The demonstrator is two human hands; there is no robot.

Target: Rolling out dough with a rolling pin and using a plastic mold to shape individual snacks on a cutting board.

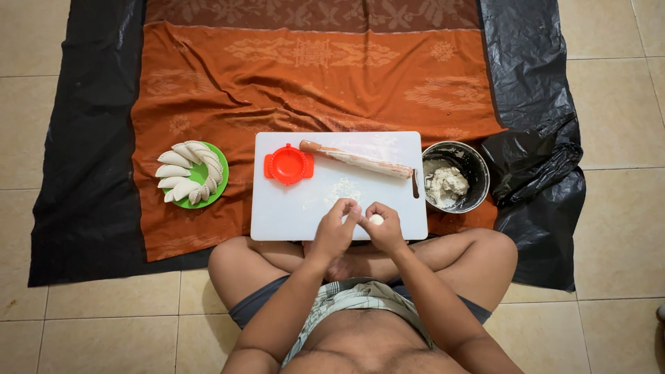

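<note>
Below, from the head view, we see our right hand (385,227) curled around a small white dough ball (375,219), gripping it at the fingertips. Our left hand (335,227) is loosely closed beside it, fingers bent; whether it pinches any dough we cannot tell. Both hover over the near edge of the white cutting board (291,208), which carries a red dumpling press (288,165) and a floured rolling pin (357,159). A metal bowl of dough (455,176) sits right; a green plate (215,191) of folded dumplings (188,172) sits left.
</note>
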